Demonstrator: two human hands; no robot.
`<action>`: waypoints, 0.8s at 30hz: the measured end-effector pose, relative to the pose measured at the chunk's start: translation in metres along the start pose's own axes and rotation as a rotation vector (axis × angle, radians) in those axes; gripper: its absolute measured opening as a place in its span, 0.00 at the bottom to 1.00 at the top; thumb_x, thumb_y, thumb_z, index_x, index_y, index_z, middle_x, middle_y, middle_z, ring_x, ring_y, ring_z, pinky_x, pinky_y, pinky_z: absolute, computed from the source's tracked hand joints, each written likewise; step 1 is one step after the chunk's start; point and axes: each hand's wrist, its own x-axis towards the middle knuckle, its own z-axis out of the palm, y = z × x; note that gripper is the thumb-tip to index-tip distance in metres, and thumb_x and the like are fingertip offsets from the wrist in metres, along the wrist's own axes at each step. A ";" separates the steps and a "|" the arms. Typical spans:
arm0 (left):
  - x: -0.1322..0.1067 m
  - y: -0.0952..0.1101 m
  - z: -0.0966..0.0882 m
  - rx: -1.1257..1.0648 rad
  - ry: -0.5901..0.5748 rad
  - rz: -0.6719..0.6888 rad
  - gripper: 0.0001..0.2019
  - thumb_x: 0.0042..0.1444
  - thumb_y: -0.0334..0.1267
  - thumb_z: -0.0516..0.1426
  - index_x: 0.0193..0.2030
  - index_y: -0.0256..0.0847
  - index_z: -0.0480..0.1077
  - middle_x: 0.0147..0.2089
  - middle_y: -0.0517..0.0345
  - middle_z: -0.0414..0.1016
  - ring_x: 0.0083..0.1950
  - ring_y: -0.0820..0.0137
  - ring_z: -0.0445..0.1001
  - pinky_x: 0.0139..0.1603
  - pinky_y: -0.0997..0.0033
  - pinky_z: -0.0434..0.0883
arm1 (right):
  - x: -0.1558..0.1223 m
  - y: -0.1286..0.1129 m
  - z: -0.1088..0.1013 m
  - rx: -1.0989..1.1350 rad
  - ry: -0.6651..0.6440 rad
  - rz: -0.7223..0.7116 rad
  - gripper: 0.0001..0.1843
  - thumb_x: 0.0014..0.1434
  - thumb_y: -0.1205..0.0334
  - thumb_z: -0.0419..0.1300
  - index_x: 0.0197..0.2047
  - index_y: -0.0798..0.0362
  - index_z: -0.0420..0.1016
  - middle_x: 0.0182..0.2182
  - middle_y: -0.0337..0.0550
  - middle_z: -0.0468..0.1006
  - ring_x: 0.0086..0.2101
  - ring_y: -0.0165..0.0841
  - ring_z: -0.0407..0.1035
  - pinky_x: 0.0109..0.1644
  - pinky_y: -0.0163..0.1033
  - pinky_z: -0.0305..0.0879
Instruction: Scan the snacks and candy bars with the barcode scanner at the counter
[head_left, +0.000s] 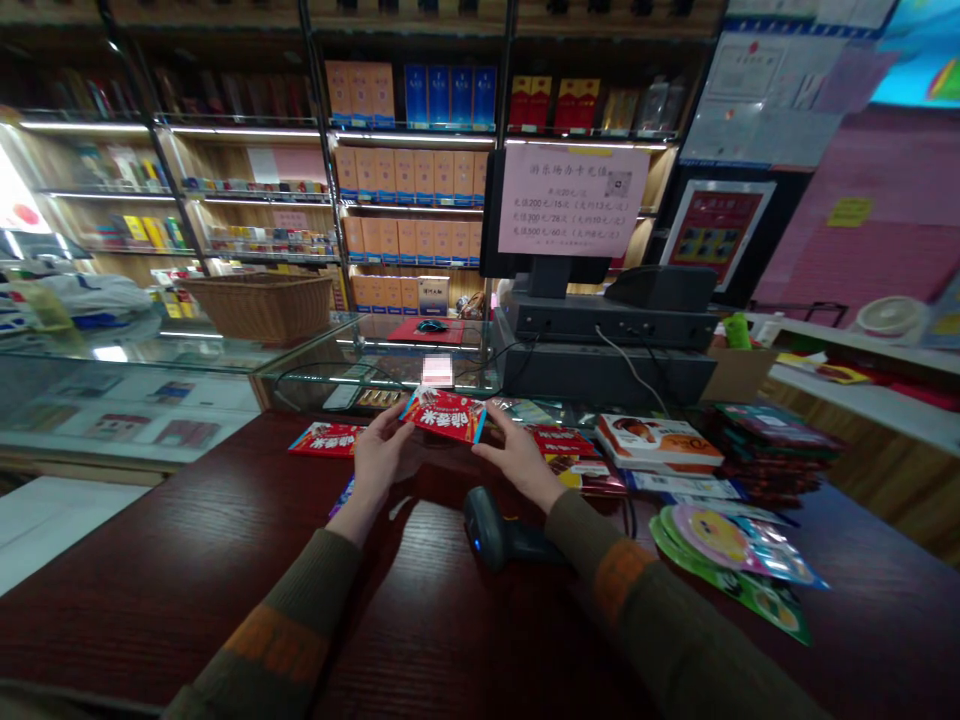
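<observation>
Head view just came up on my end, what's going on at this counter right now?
A person at a dark wood shop counter is holding a red printed packet between the left hand and the right hand. A handheld barcode scanner lies on the counter just below the hands. A boxed item and foil packets are spread out to the right. Beyond the counter stands a glass display case, with stocked shelves behind it.
</observation>
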 end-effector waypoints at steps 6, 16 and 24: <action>0.007 -0.002 -0.041 0.163 -0.011 0.055 0.30 0.48 0.46 0.67 0.57 0.37 0.74 0.51 0.47 0.82 0.51 0.58 0.80 0.59 0.53 0.73 | 0.010 -0.022 0.019 -0.320 -0.064 -0.011 0.40 0.52 0.60 0.69 0.67 0.49 0.64 0.63 0.50 0.70 0.63 0.43 0.65 0.68 0.51 0.56; 0.025 -0.011 -0.110 0.446 0.054 0.071 0.16 0.51 0.33 0.56 0.47 0.38 0.73 0.50 0.47 0.82 0.53 0.61 0.80 0.60 0.57 0.72 | 0.054 -0.041 0.075 -0.603 -0.314 0.033 0.43 0.49 0.58 0.71 0.65 0.54 0.62 0.52 0.56 0.78 0.53 0.50 0.73 0.54 0.46 0.65; 0.036 -0.022 -0.142 0.712 0.134 -0.035 0.12 0.51 0.32 0.58 0.44 0.44 0.73 0.45 0.53 0.84 0.50 0.59 0.81 0.58 0.56 0.71 | 0.068 -0.060 0.128 -0.673 -0.423 0.133 0.44 0.49 0.59 0.71 0.65 0.58 0.59 0.55 0.64 0.76 0.55 0.55 0.71 0.53 0.50 0.66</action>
